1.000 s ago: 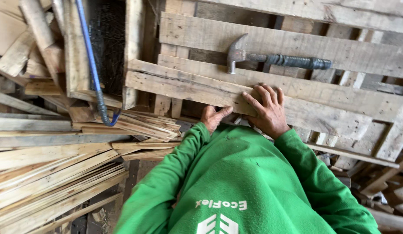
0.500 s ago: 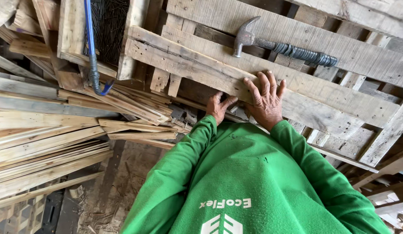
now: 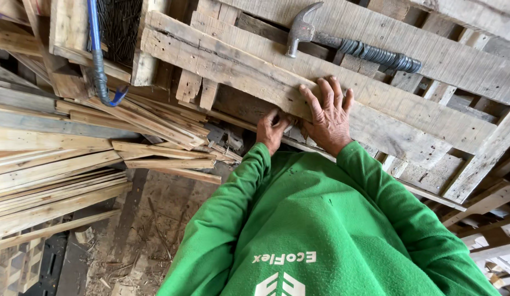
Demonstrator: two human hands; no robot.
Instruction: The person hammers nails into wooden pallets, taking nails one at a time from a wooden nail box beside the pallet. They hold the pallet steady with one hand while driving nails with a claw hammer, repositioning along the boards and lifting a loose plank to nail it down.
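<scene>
From my remote seat I look down on a person in green sleeves (image 3: pixel 227 219) bent over a weathered wooden pallet (image 3: pixel 430 131) in a cluttered timber yard. The right hand (image 3: pixel 329 118) lies flat on a long pallet board (image 3: pixel 233 63), fingers spread and pressed to the wood, palm down, gripping nothing. The left hand (image 3: pixel 272 130) sits just beside it, lower, tucked at the underside edge of that same board; its fingers curl out of sight beneath the wood, so I cannot tell whether they clench the board or merely rest against it.

The board itself runs diagonally from upper left toward the right, lying across the pallet's frame, its near edge under both hands. Just beyond it, on the next plank up, a claw hammer (image 3: pixel 342 44) rests untouched, steel head to the left, ribbed dark handle pointing right, near the right hand's fingertips but apart from them.

To the left, a heap of thin wood slats (image 3: pixel 63 164) spreads over the ground, and a blue bar (image 3: pixel 98 60) with a hooked end hangs down among upright planks. Sawdust and splinters cover the dirt floor (image 3: pixel 150 219) below the person's arms.
</scene>
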